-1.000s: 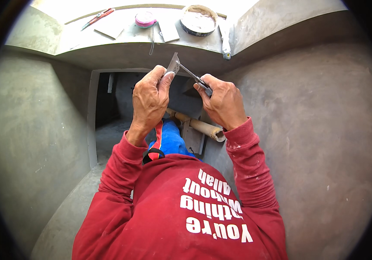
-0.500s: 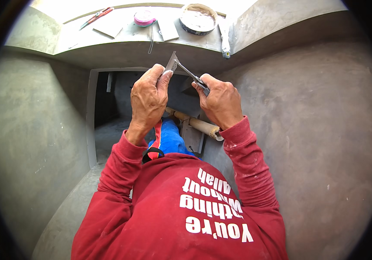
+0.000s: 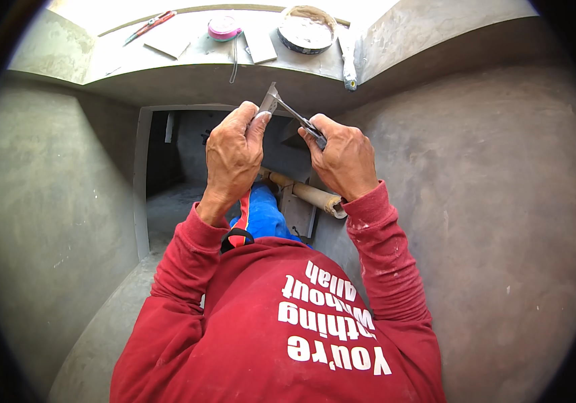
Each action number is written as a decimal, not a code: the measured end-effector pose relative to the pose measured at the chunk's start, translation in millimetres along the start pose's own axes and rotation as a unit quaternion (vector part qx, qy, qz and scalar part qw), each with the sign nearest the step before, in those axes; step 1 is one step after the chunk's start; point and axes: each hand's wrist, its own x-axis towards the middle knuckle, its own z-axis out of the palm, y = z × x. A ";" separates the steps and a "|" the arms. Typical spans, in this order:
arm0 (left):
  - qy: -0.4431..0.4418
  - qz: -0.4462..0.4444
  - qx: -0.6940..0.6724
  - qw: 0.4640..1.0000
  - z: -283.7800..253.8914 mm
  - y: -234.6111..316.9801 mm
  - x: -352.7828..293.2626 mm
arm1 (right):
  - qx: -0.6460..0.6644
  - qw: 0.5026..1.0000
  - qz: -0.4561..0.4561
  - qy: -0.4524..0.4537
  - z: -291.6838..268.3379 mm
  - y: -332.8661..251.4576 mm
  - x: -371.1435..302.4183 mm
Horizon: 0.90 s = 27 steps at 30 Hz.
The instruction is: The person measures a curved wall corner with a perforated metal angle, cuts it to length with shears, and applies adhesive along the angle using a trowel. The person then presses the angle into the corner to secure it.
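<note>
Gray strip point(image 3: 270, 101) pinched in left hand point(image 3: 235, 148), tool point(image 3: 306, 123) gripped snug in right hand point(image 3: 346, 153), white lettering point(image 3: 337, 325) printed on red shirt point(image 3: 241, 316).

1. We seem to be on a building site, in an unfinished room.
2. The left wall point(image 3: 46, 195) and right wall point(image 3: 489, 195) show us bare, blotchy grey plaster.
3. On the far ledge point(image 3: 197, 57) we see a tub point(image 3: 307, 49) of white paste and a white-smeared tool point(image 3: 349, 67).
4. Nearer us, white flecks mark the right sleeve point(image 3: 373, 213).
</note>
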 end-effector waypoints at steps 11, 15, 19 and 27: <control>-0.012 -0.029 -0.036 0.999 0.4 0.7 0.1 | 0.007 1.000 0.010 -0.028 -1.3 3.9 3.5; -0.005 -0.031 -0.037 0.999 2.1 1.2 -0.9 | 0.008 1.000 0.006 -0.029 -2.6 5.5 5.3; 0.010 -0.008 -0.008 1.000 3.7 1.7 -1.4 | 0.009 0.999 0.016 -0.035 0.3 6.3 6.0; 0.004 -0.018 -0.011 1.000 3.5 -1.9 -2.8 | -0.002 0.999 0.022 -0.036 7.1 10.9 5.1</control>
